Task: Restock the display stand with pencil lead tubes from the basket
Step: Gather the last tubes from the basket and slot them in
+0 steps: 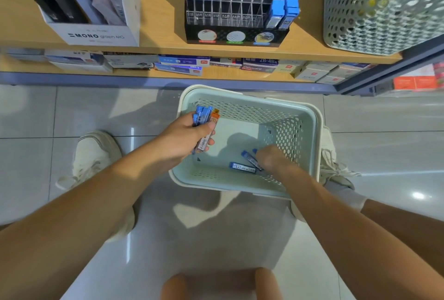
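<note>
Grabbing right now: the right hand (pixel 272 159) is down in the basket (pixel 252 109), fingers curled over a blue tube (pixel 249 158) close to the right wall. Honestly can't tell if it's pinched yet or only touched.
Other side: the left hand (pixel 182 138) is clenched round a bundle of tubes (pixel 204 119), mostly blue plus one orange, held over the basket's far left corner.
Left in the basket: a second blue tube (pixel 242 167) lies flat on the bottom toward the near edge, just beside the one under the fingers.
Where they go: the display stand (pixel 236 35) up on the shelf (pixel 163 11), well apart from the basket. Lots of its clear slots look empty, and blue tubes stand along its right edge.
How they'll handle: my guess is super light, stiff hard plastic, smooth enough to be a bit slippery. A fat bundle could fan out and slide loose. The leads inside are probably brittle, so no dropping.
Where to hold: pinch across the long sides at mid-body, not by the cap. They lie flat, so tipping one end up first should help.
</note>
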